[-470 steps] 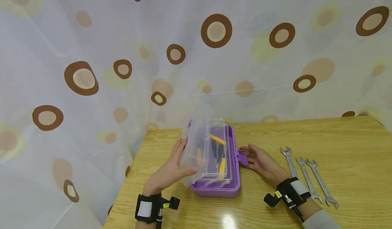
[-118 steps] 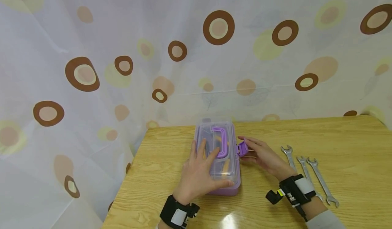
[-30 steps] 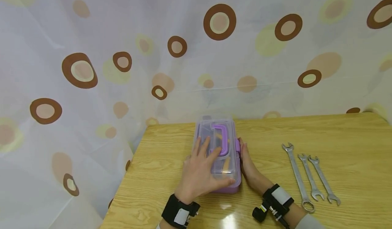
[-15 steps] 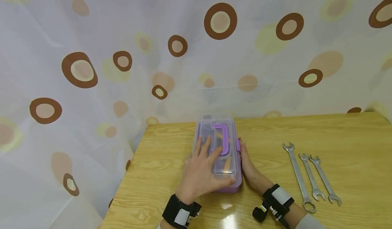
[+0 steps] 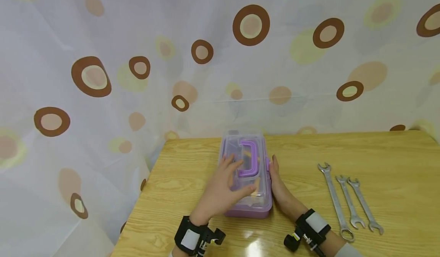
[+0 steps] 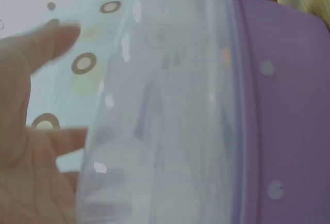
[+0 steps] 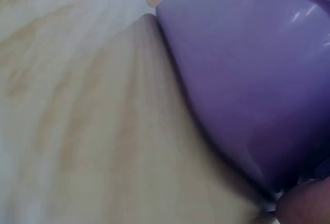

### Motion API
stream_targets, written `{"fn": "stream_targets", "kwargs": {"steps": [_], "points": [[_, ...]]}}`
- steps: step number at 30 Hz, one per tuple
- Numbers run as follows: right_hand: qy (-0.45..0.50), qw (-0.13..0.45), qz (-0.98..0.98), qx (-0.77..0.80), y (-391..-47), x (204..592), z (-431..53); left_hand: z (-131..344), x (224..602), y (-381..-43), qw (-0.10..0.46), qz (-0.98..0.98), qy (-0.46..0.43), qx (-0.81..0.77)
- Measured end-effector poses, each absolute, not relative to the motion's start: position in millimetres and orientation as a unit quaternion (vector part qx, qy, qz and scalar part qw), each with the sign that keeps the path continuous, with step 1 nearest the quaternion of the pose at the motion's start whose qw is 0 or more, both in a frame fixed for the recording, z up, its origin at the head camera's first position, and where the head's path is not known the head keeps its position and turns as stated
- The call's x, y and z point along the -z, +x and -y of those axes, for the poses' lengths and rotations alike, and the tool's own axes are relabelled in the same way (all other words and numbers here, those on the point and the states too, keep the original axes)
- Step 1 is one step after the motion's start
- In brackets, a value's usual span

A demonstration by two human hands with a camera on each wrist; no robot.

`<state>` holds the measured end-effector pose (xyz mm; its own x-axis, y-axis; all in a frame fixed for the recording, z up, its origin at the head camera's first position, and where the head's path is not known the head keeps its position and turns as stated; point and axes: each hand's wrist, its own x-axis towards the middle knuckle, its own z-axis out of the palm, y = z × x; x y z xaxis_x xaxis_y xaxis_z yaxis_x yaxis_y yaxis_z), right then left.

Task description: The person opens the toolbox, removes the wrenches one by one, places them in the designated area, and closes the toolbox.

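Note:
A toolbox with a purple base and a clear lid (image 5: 237, 148) lies on the table, its lid down and its purple handle (image 5: 254, 159) folded flat. Yellow-handled tools show dimly through the lid. Over the lid's left part is my left hand (image 5: 220, 188), fingers spread and relaxed; in the left wrist view its thumb (image 6: 56, 41) stands apart from the lid. Along the box's right side my right hand (image 5: 283, 194) lies with fairly straight fingers, touching near the purple latch (image 5: 267, 164). The right wrist view shows the purple base (image 7: 242, 69) and one blurred fingertip (image 7: 307, 203).
On the wooden table (image 5: 295, 150), right of the box, lie a long combination wrench (image 5: 335, 199), a shorter wrench (image 5: 350, 201) and another wrench (image 5: 365, 205). A patterned curtain (image 5: 220, 73) hangs behind the table and down its left side.
The lid came down and the latch, earlier sticking out in my right hand, was pressed flat against the box. In the last half second my left hand has lifted slightly and moved left.

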<state>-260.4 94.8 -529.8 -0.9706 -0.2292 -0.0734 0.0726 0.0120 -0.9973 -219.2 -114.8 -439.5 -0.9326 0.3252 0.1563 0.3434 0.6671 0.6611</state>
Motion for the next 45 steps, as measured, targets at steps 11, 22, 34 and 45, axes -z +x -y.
{"fn": "stream_targets", "kwargs": {"steps": [11, 22, 34, 45], "points": [[-0.048, 0.135, -0.640, 0.755, -265, 500, -100, 145, 439, -239, -0.004, 0.800, -0.032, 0.600], [-0.061, 0.163, -0.635, 0.752, -265, 497, -99, 145, 485, -266, -0.146, 0.698, 0.014, 0.701], [-0.064, 0.136, -0.647, 0.748, -266, 501, -91, 134, 489, -264, -0.135, 0.687, 0.003, 0.714], [-0.062, 0.120, -0.661, 0.738, -265, 504, -88, 136, 491, -264, -0.137, 0.693, -0.007, 0.708]]}}
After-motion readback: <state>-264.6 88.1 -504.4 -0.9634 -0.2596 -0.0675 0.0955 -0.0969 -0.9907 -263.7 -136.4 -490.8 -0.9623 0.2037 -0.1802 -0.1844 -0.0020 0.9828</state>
